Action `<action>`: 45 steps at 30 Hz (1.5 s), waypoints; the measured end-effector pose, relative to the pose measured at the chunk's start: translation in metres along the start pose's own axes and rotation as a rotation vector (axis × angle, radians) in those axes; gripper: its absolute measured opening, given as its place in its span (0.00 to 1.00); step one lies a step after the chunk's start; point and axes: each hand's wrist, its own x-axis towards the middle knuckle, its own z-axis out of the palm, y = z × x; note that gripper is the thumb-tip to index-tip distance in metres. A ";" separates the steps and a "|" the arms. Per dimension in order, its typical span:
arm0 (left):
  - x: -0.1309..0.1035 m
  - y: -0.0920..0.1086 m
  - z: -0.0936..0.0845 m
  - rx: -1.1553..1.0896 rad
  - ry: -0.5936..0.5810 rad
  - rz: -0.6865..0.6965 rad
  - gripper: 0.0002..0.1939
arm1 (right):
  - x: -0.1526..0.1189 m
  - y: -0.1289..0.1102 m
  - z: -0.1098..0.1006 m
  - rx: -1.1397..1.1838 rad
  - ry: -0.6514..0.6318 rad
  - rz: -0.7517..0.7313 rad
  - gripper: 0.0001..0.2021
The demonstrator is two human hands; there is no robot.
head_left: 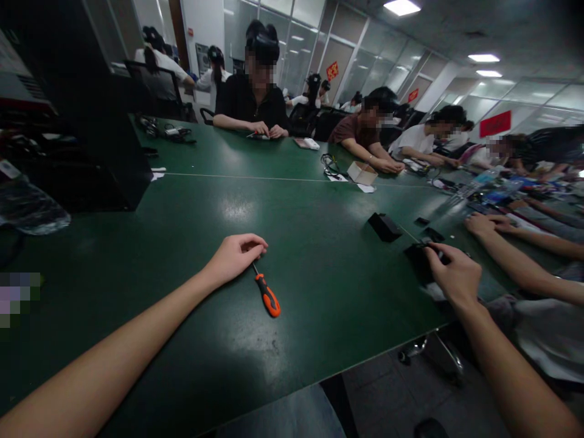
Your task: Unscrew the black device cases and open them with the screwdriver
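Observation:
My left hand (239, 254) rests on the green table with its fingers curled in. What lies inside the fingers, if anything, is hidden. A screwdriver (269, 298) with an orange and black handle lies below it, its shaft running up to the curled fingers. Further right, my right hand (456, 274) is closed, thumb against fingers, over a dark box-like thing (420, 264) near the table's right side. A small dark piece shows at its fingertips, too unclear to name. Close by stands a black box (384, 227).
Small black pieces (433, 234) lie beyond my right hand, near a neighbour's arms (515, 246). A dark cabinet (109, 152) stands at the left of the green table (196, 207). Across it sit several people, with a white carton (362, 173) and cables (329, 164).

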 end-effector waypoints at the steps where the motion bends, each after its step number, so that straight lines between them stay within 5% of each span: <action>1: 0.000 0.001 0.000 0.001 -0.001 -0.003 0.12 | -0.001 0.002 0.001 -0.009 0.005 -0.002 0.27; 25: -0.003 0.003 0.000 0.081 -0.012 0.032 0.11 | -0.014 -0.006 0.001 -0.256 -0.046 0.055 0.26; 38: -0.003 0.004 0.001 0.141 -0.028 0.056 0.11 | -0.008 -0.024 -0.010 -0.459 -0.287 0.132 0.27; 45: -0.003 0.005 0.000 0.149 -0.032 0.068 0.12 | -0.004 -0.005 -0.014 -0.309 -0.400 0.043 0.26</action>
